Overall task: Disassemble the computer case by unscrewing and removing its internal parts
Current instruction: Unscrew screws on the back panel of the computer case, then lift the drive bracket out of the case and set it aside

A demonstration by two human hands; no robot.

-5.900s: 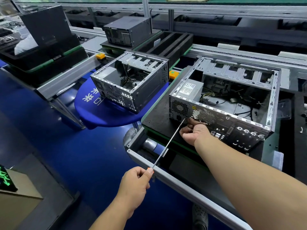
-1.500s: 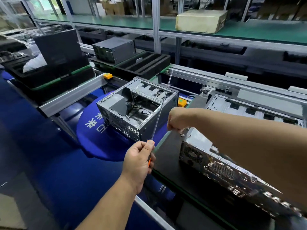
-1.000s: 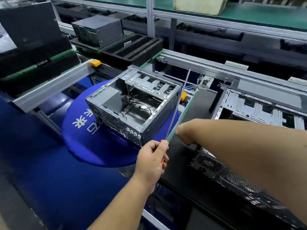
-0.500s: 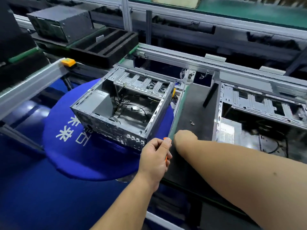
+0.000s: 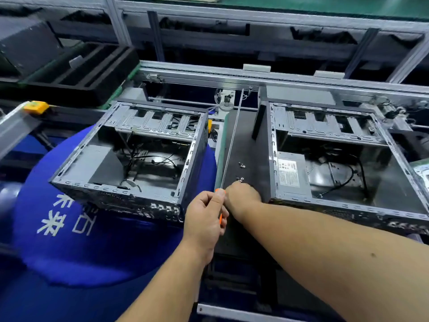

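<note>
A dark flat desk [image 5: 246, 145] strip runs between two open grey metal computer cases, leaving a narrow bare lane from near to far. The left hand [image 5: 204, 219] is curled tight around the orange handle of a long thin steel screwdriver [image 5: 231, 140], whose shaft rises along the lane's left edge towards the far aluminium conveyor rail [image 5: 255, 75]. The right hand [image 5: 242, 194] rests knuckles-up on the desk just beside the handle, fingers bent under; whether they hold anything cannot be told. Small silver screws [image 5: 241, 165] lie loose on the desk just beyond that hand.

The right computer case [image 5: 348, 159] stands on the desk's right side with its open top facing up, holding a grey power supply box with a white label [image 5: 290, 173] at its near left corner, black cables and a perforated drive cage at the far end. The left computer case [image 5: 130, 154] sits tilted on a round blue pad with white characters [image 5: 69, 228], its inside showing a grey box, loose black wires and a similar cage. A black slotted foam tray [image 5: 76, 68] lies far left, near a yellow stop block [image 5: 34, 106].
</note>
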